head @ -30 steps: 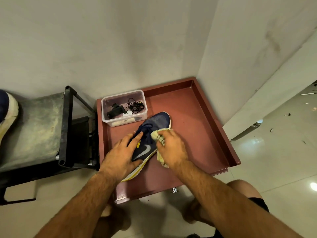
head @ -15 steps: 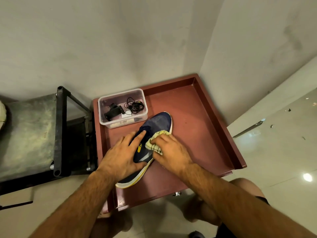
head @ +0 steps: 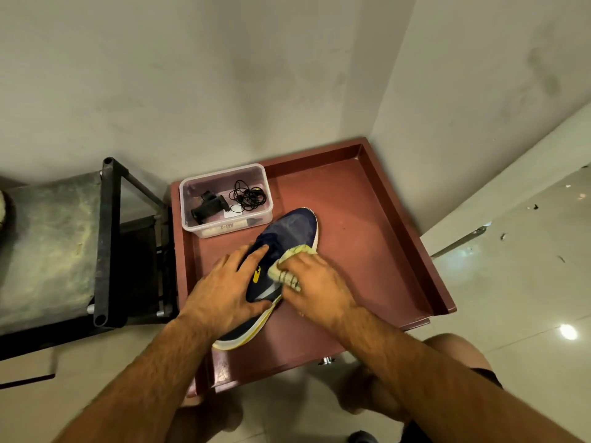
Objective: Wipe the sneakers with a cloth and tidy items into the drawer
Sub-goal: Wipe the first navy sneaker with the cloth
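Observation:
A navy sneaker (head: 289, 230) with a white and yellow sole lies in the red-brown drawer (head: 367, 251), toe pointing away from me. My left hand (head: 220, 292) holds its heel half, fingers over the collar and thumb along the side. My right hand (head: 315, 284) grips a bunched yellow-green cloth (head: 278, 268) and presses it onto the sneaker's middle, next to the left fingertips. The hands hide the sneaker's laces and part of its side.
A clear plastic box (head: 192, 219) with a black cable and a black gadget stands in the drawer's back-left corner, almost touching the toe. A black metal rack (head: 107, 238) with a greenish shelf stands left. Walls enclose the back and right. My knees are below the drawer front.
My right hand has slid the cloth from the sneaker's right edge onto its top, closer to the left fingertips. The left hand keeps its hold. The camera has shifted a little.

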